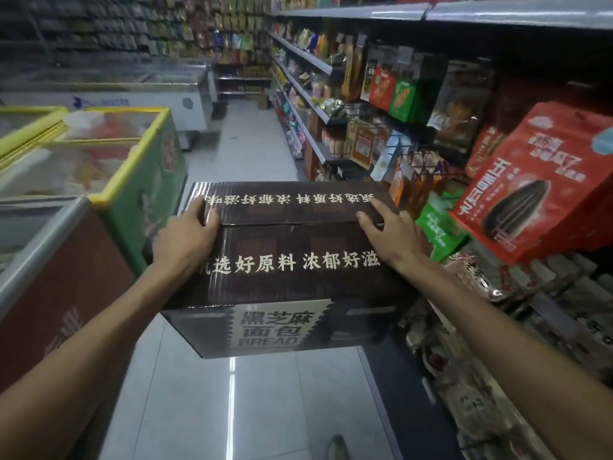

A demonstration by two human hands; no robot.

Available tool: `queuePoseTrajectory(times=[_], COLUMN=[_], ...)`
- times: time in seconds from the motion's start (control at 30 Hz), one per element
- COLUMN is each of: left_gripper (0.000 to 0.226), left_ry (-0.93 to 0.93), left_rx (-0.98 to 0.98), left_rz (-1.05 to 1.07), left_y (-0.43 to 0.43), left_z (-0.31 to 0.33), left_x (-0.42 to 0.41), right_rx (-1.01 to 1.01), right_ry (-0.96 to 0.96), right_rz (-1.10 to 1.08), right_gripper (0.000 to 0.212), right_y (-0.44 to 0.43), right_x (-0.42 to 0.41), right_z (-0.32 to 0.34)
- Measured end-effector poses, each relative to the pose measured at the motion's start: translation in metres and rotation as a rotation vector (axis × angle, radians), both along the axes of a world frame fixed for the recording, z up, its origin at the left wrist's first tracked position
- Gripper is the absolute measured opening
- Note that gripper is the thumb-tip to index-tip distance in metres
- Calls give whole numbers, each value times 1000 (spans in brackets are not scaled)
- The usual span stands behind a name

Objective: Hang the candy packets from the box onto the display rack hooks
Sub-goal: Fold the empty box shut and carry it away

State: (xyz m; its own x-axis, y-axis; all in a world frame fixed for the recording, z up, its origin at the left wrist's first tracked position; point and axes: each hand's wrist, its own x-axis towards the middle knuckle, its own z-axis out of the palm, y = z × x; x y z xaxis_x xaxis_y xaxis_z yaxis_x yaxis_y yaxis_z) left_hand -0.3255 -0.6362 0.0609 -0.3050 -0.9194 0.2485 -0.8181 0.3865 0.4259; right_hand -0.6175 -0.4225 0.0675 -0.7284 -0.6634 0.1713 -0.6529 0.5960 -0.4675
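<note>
Two hands hold the box (285, 260) above the aisle floor in my head-camera feed. The left hand (185, 235) curls its fingers (207, 212) over a far corner; the right hand (393, 232) lays its fingers (366, 222) straight across the lid, I judge to keep it level beside the display rack hooks (411, 159). It is dark brown corrugated card with pale lettering, flaps closed, packets unseen.

We see a dark brown, cream-lettered cardboard box (285, 280); a red sunflower-seed bag (537, 174) at two o'clock; a green, yellow-rimmed freezer (151, 180) at nine.
</note>
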Motion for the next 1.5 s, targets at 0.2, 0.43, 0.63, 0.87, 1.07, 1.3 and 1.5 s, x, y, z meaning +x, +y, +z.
queuePoseTrajectory(times=[0.2,0.43,0.63,0.87,1.07,1.3,1.5], left_gripper=[54,57,49,69,66,66,69], left_ry=[1,-25,-10,13,28,23,14], left_rx=[19,44,44,38,16,23,27], left_rz=[70,154,198,238,231,225,203], left_y=[-93,-217,-323,-474,-627,-787,-922], left_z=[11,22,27,4,-7,6,3], left_x=[-74,-163,-211,-256,-301,-355,-407], right_rx=[-30,-3,13,20,59,88,81], right_ry=[8,-8,-14,29,47,48,36], right_rz=[40,128,196,224,245,237,227], right_gripper=[69,67,69,66,68,66,69], right_y=[-119,-261,-379,-529,-688,-845,-976], right_x=[-89,-190,-254,-303,-350,-399,-454], right_z=[-10,-1,6,7,2,22,18])
